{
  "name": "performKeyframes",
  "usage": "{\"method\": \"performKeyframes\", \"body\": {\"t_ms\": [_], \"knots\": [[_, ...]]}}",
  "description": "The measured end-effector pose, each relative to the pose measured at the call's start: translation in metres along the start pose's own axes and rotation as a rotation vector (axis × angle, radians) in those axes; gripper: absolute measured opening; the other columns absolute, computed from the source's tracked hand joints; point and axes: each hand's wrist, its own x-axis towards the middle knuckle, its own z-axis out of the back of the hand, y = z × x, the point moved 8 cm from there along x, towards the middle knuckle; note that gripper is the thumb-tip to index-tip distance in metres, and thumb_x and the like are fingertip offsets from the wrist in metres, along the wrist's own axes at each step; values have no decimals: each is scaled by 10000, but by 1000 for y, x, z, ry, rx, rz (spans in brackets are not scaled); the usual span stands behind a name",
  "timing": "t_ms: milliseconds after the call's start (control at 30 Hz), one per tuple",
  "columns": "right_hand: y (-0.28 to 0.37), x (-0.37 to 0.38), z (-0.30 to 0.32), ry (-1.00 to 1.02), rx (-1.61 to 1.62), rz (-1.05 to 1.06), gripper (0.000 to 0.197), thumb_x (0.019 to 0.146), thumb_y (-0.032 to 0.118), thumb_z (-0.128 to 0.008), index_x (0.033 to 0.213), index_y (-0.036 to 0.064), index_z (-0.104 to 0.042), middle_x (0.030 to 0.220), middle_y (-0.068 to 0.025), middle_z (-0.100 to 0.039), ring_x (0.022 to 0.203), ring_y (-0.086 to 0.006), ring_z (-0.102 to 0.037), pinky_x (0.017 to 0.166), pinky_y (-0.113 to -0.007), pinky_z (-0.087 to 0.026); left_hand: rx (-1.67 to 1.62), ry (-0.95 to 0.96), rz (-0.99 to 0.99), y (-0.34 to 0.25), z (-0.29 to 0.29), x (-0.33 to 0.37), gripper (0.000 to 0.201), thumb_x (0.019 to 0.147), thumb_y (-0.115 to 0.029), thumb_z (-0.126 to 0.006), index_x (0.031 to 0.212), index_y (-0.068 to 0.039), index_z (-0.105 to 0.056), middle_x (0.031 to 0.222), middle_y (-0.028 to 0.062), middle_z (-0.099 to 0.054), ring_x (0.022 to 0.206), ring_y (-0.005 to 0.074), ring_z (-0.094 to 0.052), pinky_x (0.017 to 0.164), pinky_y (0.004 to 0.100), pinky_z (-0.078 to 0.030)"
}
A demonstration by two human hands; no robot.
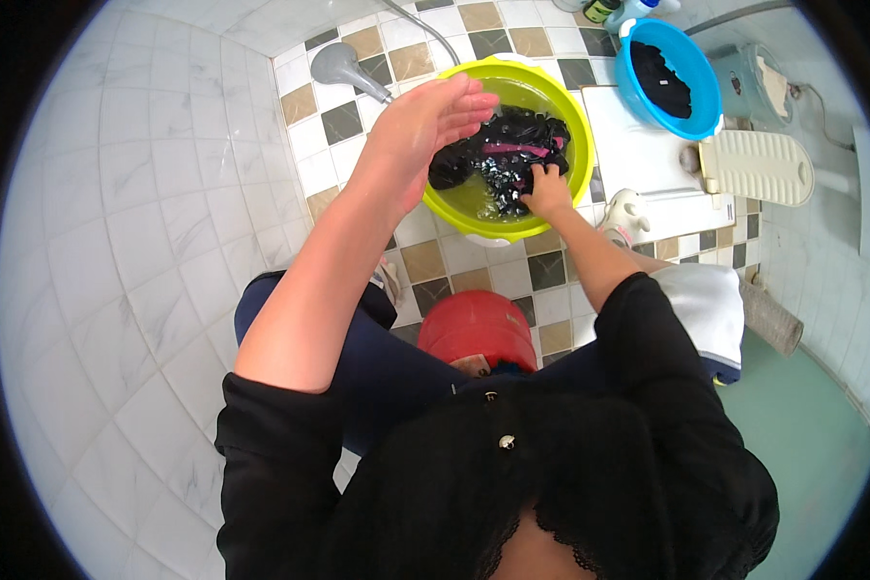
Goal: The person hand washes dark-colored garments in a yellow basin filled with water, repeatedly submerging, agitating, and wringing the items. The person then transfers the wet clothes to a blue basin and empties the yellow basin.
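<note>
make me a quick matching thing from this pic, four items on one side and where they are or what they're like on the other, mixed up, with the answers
Column one
1. left hand
2. right hand
3. shower head
4. blue basin

Column two
A. holds a black cloth
B. touching the dark wet clothes
C. grey, to the left of the lime basin in the picture
D. held up with fingers straight, overlapping the lime basin's left rim in this view

Right pairs: 1-D, 2-B, 3-C, 4-A
</note>
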Motion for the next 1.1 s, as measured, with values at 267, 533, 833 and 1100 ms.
{"method": "performKeyframes", "body": {"t_ms": [267,533,833,1100], "knots": [[-16,19,-54,20,109,42,442,722,149,-660,1150,145,-552,1180,-231,-469,1017,-403,-544,889,-429,-460,-26,-44,114,21,17,4,385,942,-275,-453,1147,43,-529,1129,182,-602,1077,241,-563,964,341,-414],[-6,21,11,117,802,-10,219,797,69,-527,992,87,-624,770,-81,-621,712,-193,-589,618,-314,-466,-18,-6,42,16,20,1,359,937,-282,-469,1111,23,-544,1107,157,-618,1051,214,-577,936,324,-429],[46,-46,163,97,1195,80,248,836,107,-481,1053,50,-584,852,-14,-603,729,-97,-553,631,-225,-451,111,26,22,34,22,5,361,887,-223,-548,1163,8,-516,1127,129,-611,1064,193,-564,930,309,-428],[133,-134,275,17,1394,486,231,848,81,-506,1038,-8,-603,912,-45,-638,792,-107,-604,711,-251,-500,283,364,-251,26,-28,-19,634,787,-206,-698,1326,-36,-410,1289,100,-487,1202,197,-445,1025,341,-338]]}}
